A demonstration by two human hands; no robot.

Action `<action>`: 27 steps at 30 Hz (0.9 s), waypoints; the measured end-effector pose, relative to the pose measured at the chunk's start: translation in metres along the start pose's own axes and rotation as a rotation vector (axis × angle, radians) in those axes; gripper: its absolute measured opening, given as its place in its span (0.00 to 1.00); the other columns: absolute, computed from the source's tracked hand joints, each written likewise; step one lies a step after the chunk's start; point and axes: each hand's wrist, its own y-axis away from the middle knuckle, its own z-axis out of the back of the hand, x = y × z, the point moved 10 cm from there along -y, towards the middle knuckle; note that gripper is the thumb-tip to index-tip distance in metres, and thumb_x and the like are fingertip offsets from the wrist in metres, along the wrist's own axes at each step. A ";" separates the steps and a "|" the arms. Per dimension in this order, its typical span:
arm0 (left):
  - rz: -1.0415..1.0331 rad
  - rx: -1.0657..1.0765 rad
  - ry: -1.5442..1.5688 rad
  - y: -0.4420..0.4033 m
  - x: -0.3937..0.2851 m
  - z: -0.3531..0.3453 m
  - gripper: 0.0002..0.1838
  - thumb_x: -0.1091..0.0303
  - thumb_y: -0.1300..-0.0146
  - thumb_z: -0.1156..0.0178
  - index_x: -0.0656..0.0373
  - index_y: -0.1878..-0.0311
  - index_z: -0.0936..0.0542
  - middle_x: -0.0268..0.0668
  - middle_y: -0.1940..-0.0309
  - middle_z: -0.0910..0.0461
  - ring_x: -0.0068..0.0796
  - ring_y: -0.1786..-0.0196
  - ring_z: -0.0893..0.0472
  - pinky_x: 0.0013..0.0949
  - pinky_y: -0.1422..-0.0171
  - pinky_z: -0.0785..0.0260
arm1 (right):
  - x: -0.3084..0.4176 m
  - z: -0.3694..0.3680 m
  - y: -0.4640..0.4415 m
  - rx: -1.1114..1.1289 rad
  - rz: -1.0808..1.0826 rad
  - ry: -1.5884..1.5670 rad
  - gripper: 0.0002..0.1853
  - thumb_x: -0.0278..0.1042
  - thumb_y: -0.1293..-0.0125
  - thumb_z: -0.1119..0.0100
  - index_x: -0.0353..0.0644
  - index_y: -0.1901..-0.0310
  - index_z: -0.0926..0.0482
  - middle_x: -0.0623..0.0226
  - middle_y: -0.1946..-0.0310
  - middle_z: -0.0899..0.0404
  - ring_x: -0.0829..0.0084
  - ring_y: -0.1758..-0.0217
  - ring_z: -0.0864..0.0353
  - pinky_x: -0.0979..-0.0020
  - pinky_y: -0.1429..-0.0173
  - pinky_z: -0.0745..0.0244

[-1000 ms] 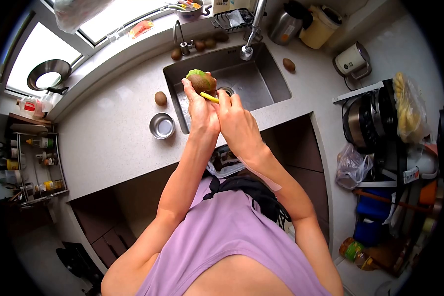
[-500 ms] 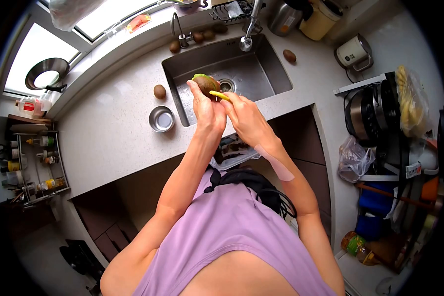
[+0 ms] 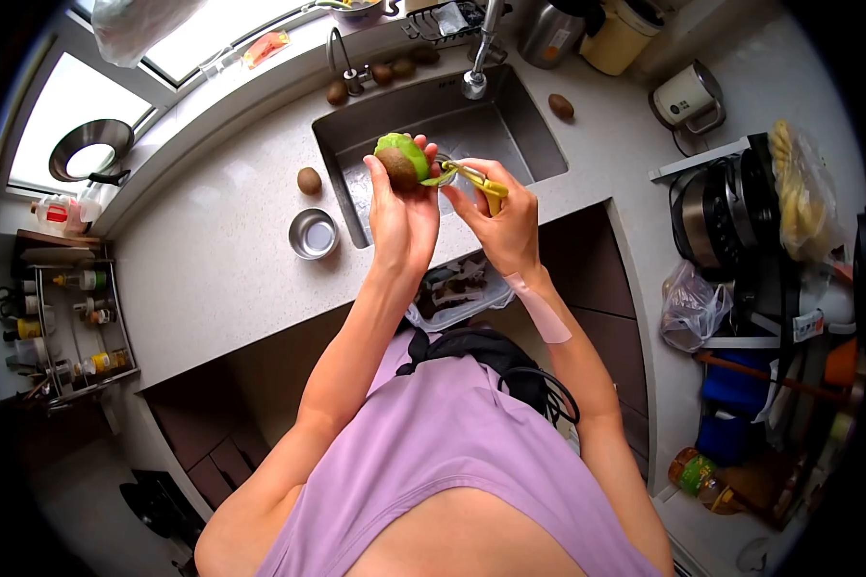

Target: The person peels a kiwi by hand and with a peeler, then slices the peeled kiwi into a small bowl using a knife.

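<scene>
**Part green, part brown: peeling looking only partly done**

The desk (image 3: pixel 212 231) is running around the sink (image 3: pixel 520 139), and a plastic container (image 3: pixel 492 299) holding dark scraps is sitting below the sink's near edge. The left hand (image 3: pixel 404 213) is resting palm-up over the near left part of the sink, its fingers partly curling around the held kiwi. The right hand (image 3: pixel 508 213) is gripping a yellow peeler (image 3: pixel 494 189), fingers wrapping its handle, over the sink's near edge. A metal bowl (image 3: pixel 298 234) is standing just left of the sink.

Above the sink, the held kiwi (image 3: pixel 395 167) is showing green flesh on its far and right sides, while brown skin is covering the near left side. The peeling is seemingly well begun but unfinished; the palm is hiding the underside, so its state is unclear.

A lone kiwi (image 3: pixel 309 181) is lying left of the sink, another kiwi (image 3: pixel 561 107) right of it, and a row of kiwis (image 3: pixel 402 67) behind it, all apparently wearing full skin. A green strip (image 3: pixel 440 180) is showing between fruit and peeler.
</scene>
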 end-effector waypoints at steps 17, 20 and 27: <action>0.305 0.208 0.146 0.034 0.021 -0.054 0.35 0.40 0.26 0.59 0.61 0.32 0.36 0.37 0.49 0.26 0.25 0.49 0.25 0.29 0.41 0.27 | 0.066 0.023 0.048 -0.149 0.722 -0.181 0.10 0.20 0.51 0.29 0.38 0.65 0.17 0.63 0.68 0.17 0.68 0.63 0.16 0.72 0.58 0.21; 0.389 0.239 0.313 0.041 0.027 -0.061 0.35 0.41 0.27 0.58 0.62 0.31 0.37 0.37 0.50 0.26 0.25 0.49 0.25 0.29 0.41 0.27 | 0.040 0.029 0.047 -0.116 0.555 -0.380 0.10 0.15 0.51 0.34 0.37 0.66 0.17 0.63 0.67 0.17 0.70 0.64 0.18 0.74 0.58 0.24; 0.103 0.271 -0.109 0.021 -0.029 -0.047 0.32 0.39 0.27 0.59 0.56 0.34 0.33 0.35 0.48 0.24 0.26 0.48 0.25 0.29 0.47 0.29 | -0.102 -0.028 0.051 0.305 0.128 -0.047 0.11 0.27 0.48 0.28 0.36 0.62 0.17 0.61 0.68 0.20 0.63 0.64 0.19 0.70 0.57 0.25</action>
